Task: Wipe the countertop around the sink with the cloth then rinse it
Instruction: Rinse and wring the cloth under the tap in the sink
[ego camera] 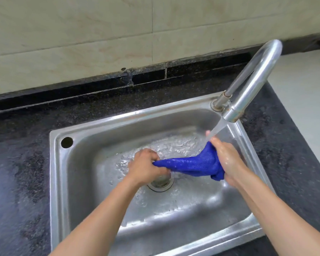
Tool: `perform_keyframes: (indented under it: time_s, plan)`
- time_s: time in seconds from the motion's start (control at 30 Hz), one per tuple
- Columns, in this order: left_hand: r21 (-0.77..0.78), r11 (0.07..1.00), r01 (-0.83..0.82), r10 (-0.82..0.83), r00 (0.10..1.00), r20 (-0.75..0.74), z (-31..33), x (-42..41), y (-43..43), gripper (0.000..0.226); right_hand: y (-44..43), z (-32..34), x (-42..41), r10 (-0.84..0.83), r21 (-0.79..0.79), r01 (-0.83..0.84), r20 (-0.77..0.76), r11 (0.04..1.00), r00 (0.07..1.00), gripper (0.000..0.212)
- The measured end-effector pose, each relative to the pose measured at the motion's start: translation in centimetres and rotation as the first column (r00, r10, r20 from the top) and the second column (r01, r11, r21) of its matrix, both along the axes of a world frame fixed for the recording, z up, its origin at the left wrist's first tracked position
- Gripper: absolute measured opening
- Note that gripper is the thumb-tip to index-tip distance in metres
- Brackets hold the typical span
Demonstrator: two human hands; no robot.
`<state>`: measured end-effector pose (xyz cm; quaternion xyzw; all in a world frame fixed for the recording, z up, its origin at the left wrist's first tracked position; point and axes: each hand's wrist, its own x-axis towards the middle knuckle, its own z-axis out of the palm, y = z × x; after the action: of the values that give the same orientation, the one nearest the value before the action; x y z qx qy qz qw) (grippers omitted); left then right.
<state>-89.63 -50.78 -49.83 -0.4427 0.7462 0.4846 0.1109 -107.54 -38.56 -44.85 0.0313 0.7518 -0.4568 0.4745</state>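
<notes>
A wet blue cloth (194, 163) is stretched between both my hands over the steel sink (100, 122). My left hand (146, 168) grips its left end above the drain (161, 182). My right hand (227, 159) is closed around its bunched right end, directly under the running water (217, 129) from the curved steel faucet (255, 78). Water pools and ripples across the basin floor. The dark speckled countertop (20, 163) surrounds the sink and looks wet on the left.
A tiled wall (100, 34) rises behind the counter's black backsplash strip. An open round hole (67, 142) sits in the sink's left rim. The counter's right edge drops to a pale floor (303, 100).
</notes>
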Motion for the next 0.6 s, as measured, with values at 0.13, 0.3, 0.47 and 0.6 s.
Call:
perform_keyframes:
  time_s: [0.13, 0.3, 0.47, 0.6]
  plan:
    - [0.513, 0.799, -0.314, 0.476, 0.852, -0.22, 1.3, -0.4, -1.3, 0.007, 0.6, 1.1, 1.1, 0.62, 0.074, -0.618, -0.005, 0.783, 0.784, 0.034]
    - [0.861, 0.444, -0.247, 0.679, 0.72, -0.143, 1.2, 0.4, -0.4, 0.038, 0.7, 0.7, 0.3, 0.25, -0.085, -0.243, 0.083, 0.966, 0.965, 0.03]
    - [0.908, 0.241, -0.343, 0.762, 0.646, 0.041, -0.3, -0.8, 3.3, 0.008, -1.0, 0.4, 1.8, -0.154, -0.253, 0.217, 0.247, 0.943, 0.957, 0.012]
    - [0.886, 0.152, -0.438, 0.763, 0.622, 0.177, -0.7, -3.5, 6.1, 0.037, -0.2, 0.8, 8.0, -0.239, -0.216, 0.281, 0.201, 0.935, 0.95, 0.02]
